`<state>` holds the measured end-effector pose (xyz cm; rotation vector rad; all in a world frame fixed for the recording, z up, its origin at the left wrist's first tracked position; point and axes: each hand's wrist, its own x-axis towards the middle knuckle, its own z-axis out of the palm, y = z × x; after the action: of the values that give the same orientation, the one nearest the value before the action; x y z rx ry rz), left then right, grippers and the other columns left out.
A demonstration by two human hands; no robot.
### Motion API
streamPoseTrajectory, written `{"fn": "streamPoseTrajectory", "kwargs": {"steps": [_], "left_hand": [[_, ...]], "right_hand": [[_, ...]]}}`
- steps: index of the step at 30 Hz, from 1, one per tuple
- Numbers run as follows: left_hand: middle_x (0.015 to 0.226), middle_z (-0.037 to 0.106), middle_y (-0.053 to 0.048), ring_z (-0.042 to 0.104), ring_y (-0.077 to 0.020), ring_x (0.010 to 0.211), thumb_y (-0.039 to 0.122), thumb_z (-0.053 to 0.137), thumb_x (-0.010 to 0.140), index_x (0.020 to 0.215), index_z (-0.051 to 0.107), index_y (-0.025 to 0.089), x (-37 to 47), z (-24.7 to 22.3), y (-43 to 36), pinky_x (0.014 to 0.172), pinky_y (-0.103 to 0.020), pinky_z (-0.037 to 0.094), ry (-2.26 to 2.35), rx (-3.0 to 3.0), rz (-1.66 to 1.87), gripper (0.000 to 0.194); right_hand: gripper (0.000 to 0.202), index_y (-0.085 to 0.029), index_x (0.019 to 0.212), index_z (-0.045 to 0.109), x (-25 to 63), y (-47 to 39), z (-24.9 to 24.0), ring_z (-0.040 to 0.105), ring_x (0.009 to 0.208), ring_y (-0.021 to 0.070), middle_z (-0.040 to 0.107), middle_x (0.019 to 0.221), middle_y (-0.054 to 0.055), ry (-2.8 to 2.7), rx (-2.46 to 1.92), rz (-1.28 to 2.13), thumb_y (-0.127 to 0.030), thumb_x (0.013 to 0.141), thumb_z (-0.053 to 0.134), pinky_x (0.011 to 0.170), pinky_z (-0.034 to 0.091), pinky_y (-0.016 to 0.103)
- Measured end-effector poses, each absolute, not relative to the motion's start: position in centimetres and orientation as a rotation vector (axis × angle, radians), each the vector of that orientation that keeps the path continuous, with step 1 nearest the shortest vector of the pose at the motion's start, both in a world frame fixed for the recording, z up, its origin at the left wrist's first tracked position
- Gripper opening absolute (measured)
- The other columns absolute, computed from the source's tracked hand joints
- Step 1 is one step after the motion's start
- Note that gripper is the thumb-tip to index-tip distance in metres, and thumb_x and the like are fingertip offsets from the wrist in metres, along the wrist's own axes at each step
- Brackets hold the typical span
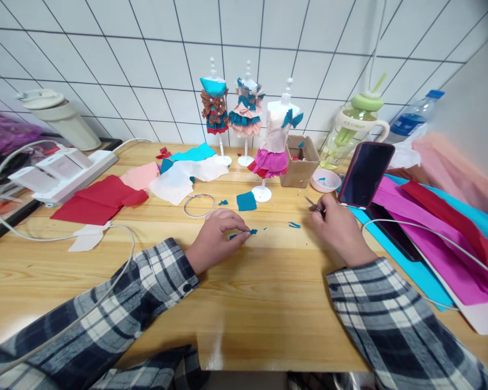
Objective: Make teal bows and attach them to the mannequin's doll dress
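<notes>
A small teal paper piece (242,234) is pinched between the fingertips of the left hand (216,234), which is rested on the wooden bench (244,303); the piece is kept low, just at the bench surface. Small scissors (314,205) are gripped in the closed right hand (338,230), and only their tips are seen above the knuckles. A little teal scrap (294,225) is lying between the two hands (nearer to the right one). A larger teal square (246,201) is placed beyond the left hand, beside the base of a dressed mannequin (274,146). A phone (366,173) is propped just behind the right hand.
</notes>
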<state>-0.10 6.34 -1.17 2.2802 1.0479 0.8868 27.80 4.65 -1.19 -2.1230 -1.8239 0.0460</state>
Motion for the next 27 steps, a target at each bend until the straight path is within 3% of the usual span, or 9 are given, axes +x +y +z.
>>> {"fn": "streamPoseTrajectory", "kwargs": {"steps": [4,7,12,27], "left_hand": [[0.082,0.069,-0.005,0.062,-0.0181,0.082,0.029,0.065,0.079,0.076,0.069,0.018,-0.1,-1.1,6.2,0.081,-0.035,0.047,1.035,2.044,0.931,0.012],[0.084,0.069,-0.006,0.063,-0.0176,0.082,0.030,0.065,0.079,0.077,0.068,0.016,-0.1,-1.2,6.2,0.080,-0.032,0.048,1.038,1.893,0.981,0.014],[0.085,0.068,-0.005,0.063,-0.0168,0.082,0.030,0.065,0.080,0.077,0.067,0.015,-0.1,-1.6,6.1,0.080,-0.030,0.048,1.002,1.770,0.948,0.015],[0.082,0.067,-0.005,0.061,-0.0163,0.080,0.026,0.064,0.079,0.076,0.068,0.015,0.2,-1.4,5.9,0.080,-0.030,0.046,0.962,1.882,0.808,0.012]], "right_hand": [[0.017,-0.023,0.104,0.043,22.8,2.4,-0.9,0.050,0.055,0.0168,0.052,0.063,-0.003,-1.791,-1.729,0.622,-0.030,0.089,0.039,0.053,0.033,0.026],[0.025,-0.024,0.094,0.042,19.8,1.0,-1.7,0.053,0.062,0.0175,0.053,0.069,-0.001,-1.903,-1.571,0.902,-0.042,0.096,0.025,0.057,0.035,0.027],[0.023,-0.024,0.091,0.036,18.2,0.2,-2.2,0.048,0.058,0.0160,0.048,0.066,-0.003,-1.916,-1.548,1.019,-0.043,0.097,0.023,0.057,0.033,0.027],[0.020,-0.024,0.095,0.036,18.3,0.2,-2.1,0.049,0.063,0.0157,0.050,0.072,-0.002,-1.916,-1.509,1.059,-0.042,0.097,0.026,0.059,0.032,0.027]]}}
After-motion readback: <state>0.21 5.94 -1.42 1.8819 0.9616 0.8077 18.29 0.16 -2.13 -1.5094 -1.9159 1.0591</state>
